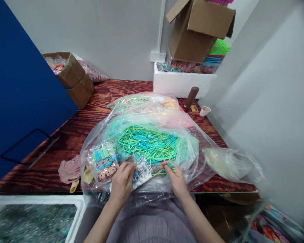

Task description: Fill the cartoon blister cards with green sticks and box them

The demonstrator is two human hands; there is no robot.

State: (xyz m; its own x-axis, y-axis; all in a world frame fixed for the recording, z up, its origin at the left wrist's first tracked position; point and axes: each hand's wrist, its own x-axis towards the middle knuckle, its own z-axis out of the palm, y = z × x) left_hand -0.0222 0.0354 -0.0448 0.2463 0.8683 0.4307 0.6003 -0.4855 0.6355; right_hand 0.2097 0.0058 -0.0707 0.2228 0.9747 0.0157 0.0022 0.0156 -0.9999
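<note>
A large clear plastic bag [192, 141] lies opened on the table, with a heap of thin green and blue sticks [149, 140] in it. My left hand [123, 180] pinches the edge of a small printed packet [143, 172] at the near side of the heap. To its right, my right hand [176, 179] is closed around a few of the sticks, their ends showing between the fingers. Left of my left hand lies a printed packet [105, 162] with green and blue sticks inside and a cartoon face on its front.
Pink cloth [69, 170] lies left of the bag. A white foam box [183, 84] and a brown cylinder [192, 97] stand at the back right, near a paper cup [205, 111]. A foam tub [79, 202] sits at lower left. A blue panel [22, 91] borders the left.
</note>
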